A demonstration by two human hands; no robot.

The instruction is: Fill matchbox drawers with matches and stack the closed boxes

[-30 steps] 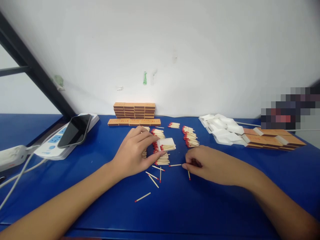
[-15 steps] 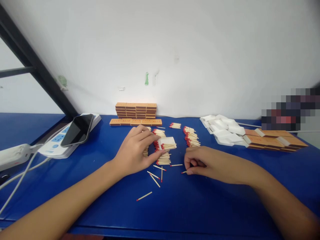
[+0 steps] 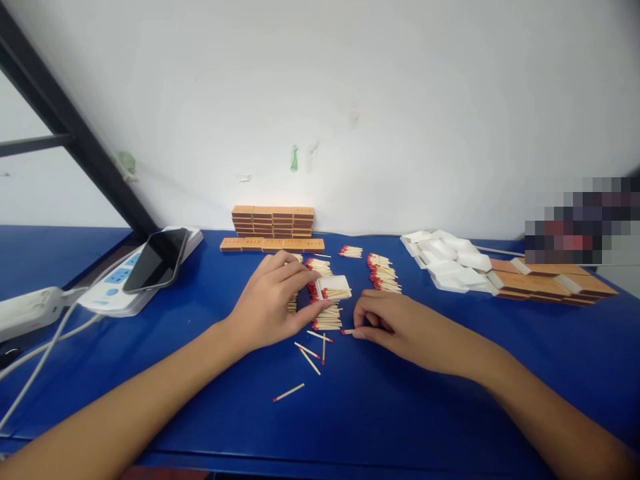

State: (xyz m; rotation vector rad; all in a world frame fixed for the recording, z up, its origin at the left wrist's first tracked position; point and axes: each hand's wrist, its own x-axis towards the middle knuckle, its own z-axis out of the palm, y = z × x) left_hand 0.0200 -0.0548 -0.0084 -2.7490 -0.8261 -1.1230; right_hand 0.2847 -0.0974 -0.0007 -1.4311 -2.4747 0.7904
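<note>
Between thumb and fingers, my left hand (image 3: 275,300) grips a white matchbox tray (image 3: 336,283) by its left end. Some matches (image 3: 337,293) lie inside the tray, red heads to the left. Beneath and around it is a pile of matches (image 3: 327,317). My right hand (image 3: 395,323) is closed in a pinch on matchsticks (image 3: 347,332) just right of the pile; a red head pokes out past the fingertips, and how many are held cannot be made out. Several loose matches (image 3: 310,360) are scattered in front of the pile.
Another row of matches (image 3: 384,275) and a small bunch (image 3: 351,251) lie farther back. Orange matchboxes (image 3: 273,223) are stacked by the wall. White trays (image 3: 445,260) and matchbox sleeves (image 3: 540,283) sit at right. A phone (image 3: 157,260) rests on a power strip (image 3: 120,293) at left.
My right hand has moved left with its match to where a loose match lay beside the pile. My left hand and the tray have barely moved.
</note>
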